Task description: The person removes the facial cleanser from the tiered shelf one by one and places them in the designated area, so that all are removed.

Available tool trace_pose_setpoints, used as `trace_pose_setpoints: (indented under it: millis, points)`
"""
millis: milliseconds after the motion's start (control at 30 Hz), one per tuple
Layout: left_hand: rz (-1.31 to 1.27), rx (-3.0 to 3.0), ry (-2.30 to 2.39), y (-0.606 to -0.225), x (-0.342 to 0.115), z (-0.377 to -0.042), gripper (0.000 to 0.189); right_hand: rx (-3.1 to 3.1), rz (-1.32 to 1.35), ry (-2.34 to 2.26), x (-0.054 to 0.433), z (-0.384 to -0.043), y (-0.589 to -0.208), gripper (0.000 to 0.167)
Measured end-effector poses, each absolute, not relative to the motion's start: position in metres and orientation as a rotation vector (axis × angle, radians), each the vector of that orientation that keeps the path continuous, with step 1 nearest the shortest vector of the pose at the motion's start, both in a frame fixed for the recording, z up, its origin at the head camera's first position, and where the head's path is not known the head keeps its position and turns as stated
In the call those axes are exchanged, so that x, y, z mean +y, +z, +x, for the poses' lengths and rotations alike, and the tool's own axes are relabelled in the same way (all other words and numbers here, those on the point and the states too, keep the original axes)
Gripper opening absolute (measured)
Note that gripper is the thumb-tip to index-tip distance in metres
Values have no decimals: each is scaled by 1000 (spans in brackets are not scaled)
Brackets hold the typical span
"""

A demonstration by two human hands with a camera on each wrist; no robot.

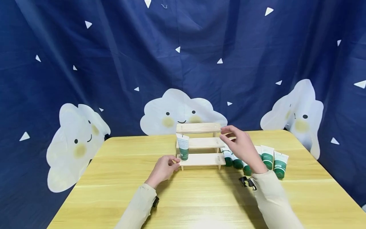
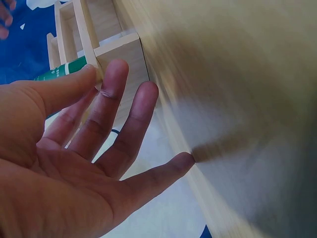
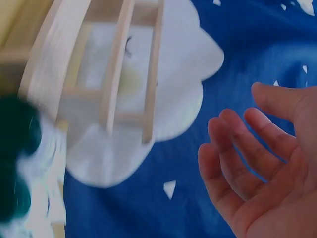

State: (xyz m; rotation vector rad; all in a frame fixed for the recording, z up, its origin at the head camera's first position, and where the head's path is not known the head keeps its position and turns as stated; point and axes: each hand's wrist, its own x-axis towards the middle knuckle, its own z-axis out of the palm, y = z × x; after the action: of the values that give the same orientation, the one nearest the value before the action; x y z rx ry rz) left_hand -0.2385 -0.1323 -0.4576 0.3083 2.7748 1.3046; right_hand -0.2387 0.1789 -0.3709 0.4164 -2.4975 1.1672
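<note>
A three-tier wooden display rack [image 1: 200, 159] stands on the table. On the left part of its lowest step, a white and green squeeze tube [image 1: 183, 147] stands upright on its cap. My left hand [image 1: 163, 168] pinches the left end of that step between thumb and index finger, its other fingers spread, as the left wrist view shows. My right hand [image 1: 238, 143] hovers by the rack's right side near the upper steps, fingers loosely bent around nothing. In the right wrist view the fingers [image 3: 237, 168] are apart from the rack.
Right of the rack, several more white and green tubes [image 1: 267, 158] are grouped on the wooden table [image 1: 120, 197], some partly hidden by my right hand and forearm. A dark blue curtain [image 1: 183, 70] with white clouds hangs behind the table.
</note>
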Motion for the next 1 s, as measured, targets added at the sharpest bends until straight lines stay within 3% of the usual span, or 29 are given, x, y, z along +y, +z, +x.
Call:
trace_pose_setpoints:
  millis: [700,1000]
  points:
    - [309,2791,1290,-458,-134,-241,12,-2436,469,1477,74,-249,-401,39]
    - [329,2789,1305,-457,-135,-240,12,-2433,409,1460,55,-251,-412,18]
